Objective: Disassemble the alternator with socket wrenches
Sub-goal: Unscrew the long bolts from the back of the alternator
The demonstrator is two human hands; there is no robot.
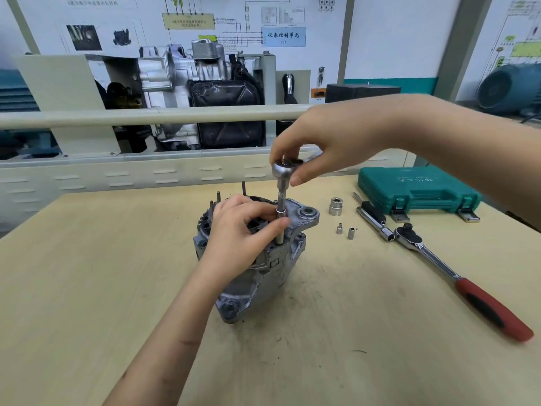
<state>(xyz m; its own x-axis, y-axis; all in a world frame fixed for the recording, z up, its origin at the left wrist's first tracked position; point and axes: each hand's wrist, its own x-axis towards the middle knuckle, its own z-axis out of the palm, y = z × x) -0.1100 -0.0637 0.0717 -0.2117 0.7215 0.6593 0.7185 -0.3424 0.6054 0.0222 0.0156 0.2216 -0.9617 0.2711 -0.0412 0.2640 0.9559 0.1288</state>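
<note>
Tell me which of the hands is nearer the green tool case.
Right. The right hand grips the ratchet head just left of the green tool case; the left hand sits lower and farther left, pinching the extension on the alternator.

A blue label (283,37) on the wall chart (187,22) behind the worktop reads "仪表控制单元", with a smaller line beneath it too blurred to make out. The yellow box (188,21) on the same chart carries print too small to read. Pale lettering on the lid of the green tool case (415,186) is upside down and illegible.
</note>
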